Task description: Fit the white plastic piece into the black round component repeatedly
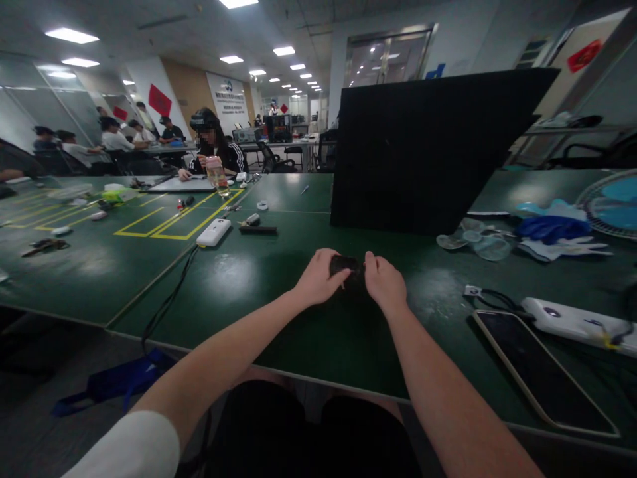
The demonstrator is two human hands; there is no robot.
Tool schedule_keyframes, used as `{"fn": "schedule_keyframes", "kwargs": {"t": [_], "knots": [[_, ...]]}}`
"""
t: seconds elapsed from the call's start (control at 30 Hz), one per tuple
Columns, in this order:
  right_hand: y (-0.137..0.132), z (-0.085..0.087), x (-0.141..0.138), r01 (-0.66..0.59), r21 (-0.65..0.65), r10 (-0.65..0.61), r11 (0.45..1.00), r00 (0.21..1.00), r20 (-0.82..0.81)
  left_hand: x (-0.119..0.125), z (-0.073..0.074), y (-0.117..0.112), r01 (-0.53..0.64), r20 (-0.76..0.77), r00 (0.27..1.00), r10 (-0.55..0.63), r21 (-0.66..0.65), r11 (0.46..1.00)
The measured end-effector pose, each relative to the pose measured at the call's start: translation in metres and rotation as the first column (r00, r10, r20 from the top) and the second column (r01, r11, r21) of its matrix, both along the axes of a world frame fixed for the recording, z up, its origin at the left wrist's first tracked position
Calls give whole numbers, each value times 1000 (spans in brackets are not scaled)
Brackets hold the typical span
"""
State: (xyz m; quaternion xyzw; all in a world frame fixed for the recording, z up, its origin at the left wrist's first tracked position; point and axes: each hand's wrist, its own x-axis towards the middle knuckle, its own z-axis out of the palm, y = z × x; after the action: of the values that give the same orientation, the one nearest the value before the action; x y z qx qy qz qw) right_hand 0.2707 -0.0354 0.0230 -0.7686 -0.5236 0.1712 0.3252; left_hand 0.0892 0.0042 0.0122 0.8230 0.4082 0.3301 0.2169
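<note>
Both my hands meet over the green table (pixel 279 318), just in front of me. My left hand (pixel 318 277) and my right hand (pixel 384 284) are closed around a small black object (pixel 347 267) held between them. Its shape is too dark and too covered to name. The fingers of both hands curl over it from either side. A large black panel (pixel 423 153) stands upright just behind the hands.
A phone (pixel 542 368) lies face up at the right, beside a white power bank (pixel 577 322) with a cable. Blue and white gloves (pixel 552 232) lie further back right. Another white power bank (pixel 213 232) lies left. People sit at the far left.
</note>
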Motion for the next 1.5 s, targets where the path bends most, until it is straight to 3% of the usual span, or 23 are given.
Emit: {"fn": "schedule_keyframes", "kwargs": {"t": [0.07,0.17,0.3,0.43,0.6,0.77,0.9,1.07,1.27,1.4,1.5], "knots": [[0,-3,-4,-81,17,80,997,995,50,-24,1,12,-130,123,985,124,47,990],[5,-12,-13,-235,19,229,972,959,164,-65,-8,35,-337,258,915,310,68,939],[13,-22,-20,-347,-87,357,934,892,277,-99,-22,47,-429,181,889,421,9,903],[12,-21,-17,-376,-105,390,921,890,234,-99,-18,38,-340,16,940,339,26,940],[5,-18,-23,-392,-51,393,919,893,220,-93,-12,28,-132,-139,982,130,-6,991],[1,-18,-40,-500,-128,513,857,799,314,-94,-14,27,-39,-135,990,35,-28,999],[0,-16,-41,-530,-165,554,832,808,199,-90,-13,22,-3,-141,990,-2,-35,999],[-4,-15,-38,-529,-7,526,849,842,123,-85,-16,18,67,-151,986,-69,-19,998],[-6,-11,-47,-554,207,524,806,831,186,-81,-17,16,120,-162,980,-116,11,993],[-4,-15,-53,-610,219,559,762,789,255,-79,-12,11,221,-160,962,-220,-16,975],[-3,-16,-54,-577,184,507,796,801,319,-77,-9,8,235,-160,958,-238,-33,971]]}}
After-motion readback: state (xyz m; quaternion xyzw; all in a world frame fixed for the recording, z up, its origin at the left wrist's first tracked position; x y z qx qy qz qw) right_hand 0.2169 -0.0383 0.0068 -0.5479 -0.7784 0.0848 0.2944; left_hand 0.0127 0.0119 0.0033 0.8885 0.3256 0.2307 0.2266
